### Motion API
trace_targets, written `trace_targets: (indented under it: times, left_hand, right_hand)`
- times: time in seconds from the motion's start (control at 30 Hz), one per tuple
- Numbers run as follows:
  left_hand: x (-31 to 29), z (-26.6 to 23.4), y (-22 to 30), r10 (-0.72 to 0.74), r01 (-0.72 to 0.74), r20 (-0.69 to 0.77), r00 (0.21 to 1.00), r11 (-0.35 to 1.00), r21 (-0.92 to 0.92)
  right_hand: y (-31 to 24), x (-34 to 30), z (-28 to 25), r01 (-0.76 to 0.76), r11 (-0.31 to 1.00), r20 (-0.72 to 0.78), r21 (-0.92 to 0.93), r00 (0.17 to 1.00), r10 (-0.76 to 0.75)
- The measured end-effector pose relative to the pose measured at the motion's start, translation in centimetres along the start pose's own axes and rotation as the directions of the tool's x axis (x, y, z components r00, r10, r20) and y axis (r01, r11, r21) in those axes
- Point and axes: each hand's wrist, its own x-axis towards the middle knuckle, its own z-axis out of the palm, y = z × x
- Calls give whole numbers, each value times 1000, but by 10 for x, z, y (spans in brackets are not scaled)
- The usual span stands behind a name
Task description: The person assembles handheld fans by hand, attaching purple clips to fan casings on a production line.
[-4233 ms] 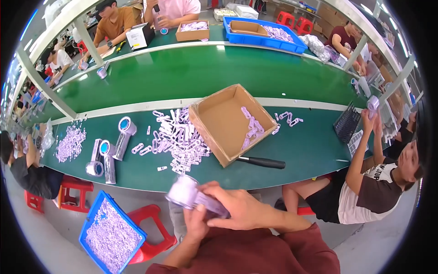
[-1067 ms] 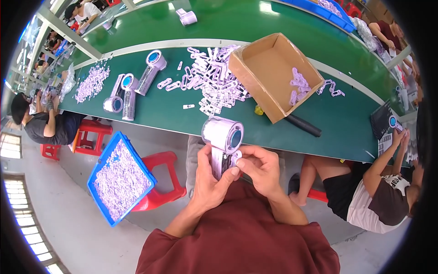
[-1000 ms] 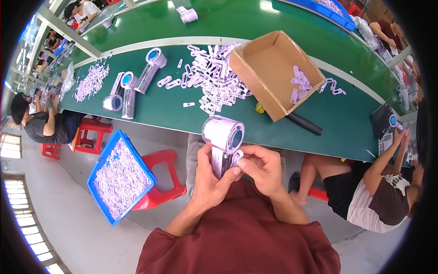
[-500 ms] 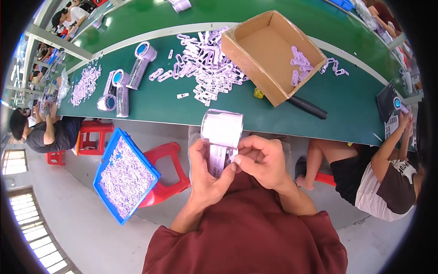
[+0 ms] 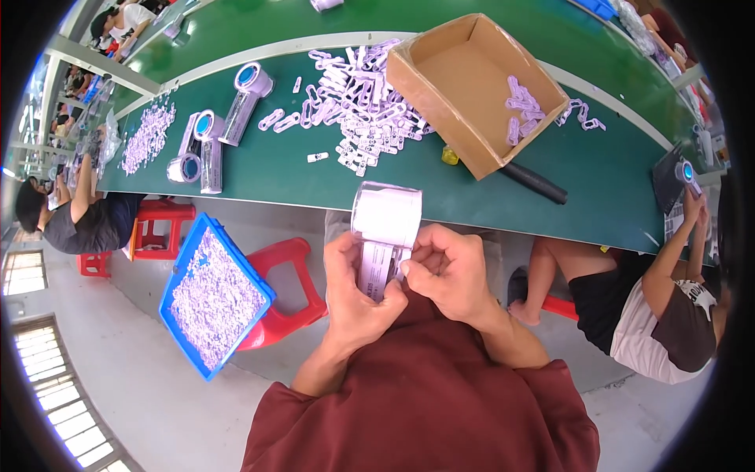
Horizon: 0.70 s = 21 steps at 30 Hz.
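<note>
In front of my body, at the table's near edge, I hold a pale lavender handheld device (image 5: 387, 216) with a wide drum-shaped head and a narrow, printed handle. My left hand (image 5: 352, 303) is closed round the handle from the left, its thumb lying across the lower end. My right hand (image 5: 452, 275) is pinched against the handle's right side, just below the head. Its fingertips cover whatever small part lies between them. Similar devices with blue round faces (image 5: 206, 126) lie on the table to the left.
A heap of lavender clip-shaped pieces (image 5: 366, 110) lies beyond my hands, beside an open cardboard box (image 5: 440, 94). A black rod (image 5: 535, 182) sticks out under the box. At left, a blue tray (image 5: 263, 287) of small parts rests on a red stool (image 5: 303, 275). Co-workers sit on both sides.
My hands and the device stay almost in place, with the right fingers shifting slightly at the handle's side. The whole view has moved a little.
</note>
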Motion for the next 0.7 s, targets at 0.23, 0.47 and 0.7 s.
trace_targets:
  times: [0.23,0.47,0.7]
  left_hand:
    - [-3,-1,2,103,-100,-2,995,970,221]
    - [0,-3,6,59,-79,71,996,948,310]
    - [3,1,10,-75,117,260,963,981,-152]
  right_hand:
    - [7,-4,4,-4,999,2,45,1000,4]
    - [3,-7,-3,-94,984,65,153,994,85]
    - [16,5,-12,-218,850,241,479,964,111]
